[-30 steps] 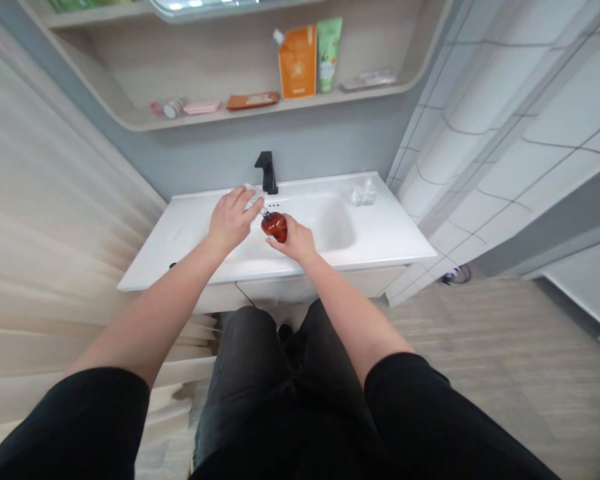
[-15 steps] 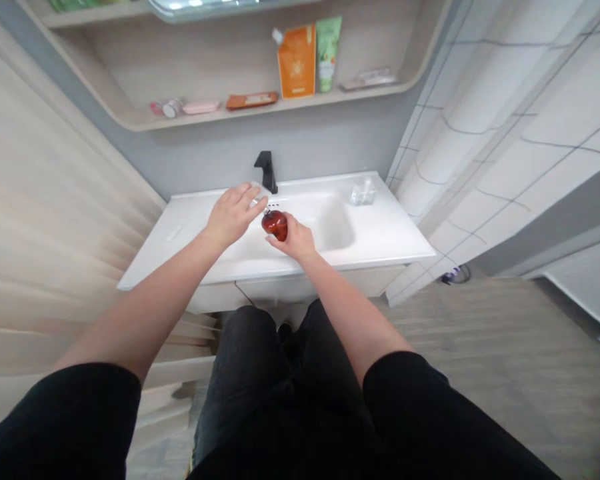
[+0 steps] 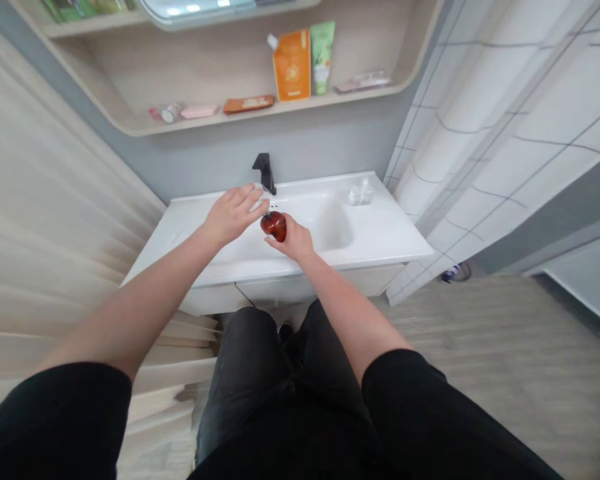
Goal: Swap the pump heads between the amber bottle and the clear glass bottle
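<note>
L hand (image 3: 233,213) is just left of the black faucet (image 3: 265,172), above the white bench (image 3: 177,230), fingers (image 3: 247,195) stretched nearly flat over a small pale piece (image 3: 258,199) by the bottle's neck; can't tell if they grip it. The amber glass bottle (image 3: 273,226), round-bodied, is just below the faucet, held up off the bench, neck tilted up-left toward L hand. R hand (image 3: 295,241) cups it from underneath, fingers curled round the btm in a closed hold. Prob. heavy for its size, stiff, fragile, slippery if wet: best held round the belly, not by the neck. Right of the faucet: the basin (image 3: 333,227), then a clear plastic item (image 3: 361,194) on the bench.
</note>
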Demonstrator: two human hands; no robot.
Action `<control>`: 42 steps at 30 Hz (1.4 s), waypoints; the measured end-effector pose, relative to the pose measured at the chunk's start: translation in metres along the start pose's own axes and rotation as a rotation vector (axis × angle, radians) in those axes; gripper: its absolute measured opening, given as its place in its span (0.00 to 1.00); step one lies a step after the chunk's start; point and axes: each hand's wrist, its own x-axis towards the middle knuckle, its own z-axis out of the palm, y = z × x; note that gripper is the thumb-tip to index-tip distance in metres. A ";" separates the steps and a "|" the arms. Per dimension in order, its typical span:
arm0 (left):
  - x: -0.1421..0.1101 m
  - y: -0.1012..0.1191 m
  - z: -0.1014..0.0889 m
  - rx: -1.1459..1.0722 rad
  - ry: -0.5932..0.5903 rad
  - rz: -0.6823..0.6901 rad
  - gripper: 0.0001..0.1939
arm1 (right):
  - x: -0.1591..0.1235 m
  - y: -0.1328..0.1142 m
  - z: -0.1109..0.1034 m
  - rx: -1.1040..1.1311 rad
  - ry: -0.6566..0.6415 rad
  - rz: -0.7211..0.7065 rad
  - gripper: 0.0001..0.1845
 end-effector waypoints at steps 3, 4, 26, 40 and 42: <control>-0.001 -0.002 0.000 0.008 -0.011 -0.003 0.19 | 0.000 0.000 0.000 0.004 0.000 -0.006 0.54; -0.002 -0.003 0.001 0.004 0.003 -0.013 0.18 | 0.000 0.000 0.000 0.009 0.002 -0.008 0.54; -0.100 0.003 0.138 -0.824 0.498 -1.167 0.31 | -0.002 0.006 0.000 0.134 -0.022 0.013 0.53; -0.104 0.006 0.109 -0.766 0.510 -1.078 0.39 | 0.002 0.008 -0.009 0.174 0.128 0.200 0.45; -0.115 -0.011 0.085 -0.730 0.562 -1.041 0.38 | 0.001 0.009 -0.008 0.168 0.119 0.184 0.45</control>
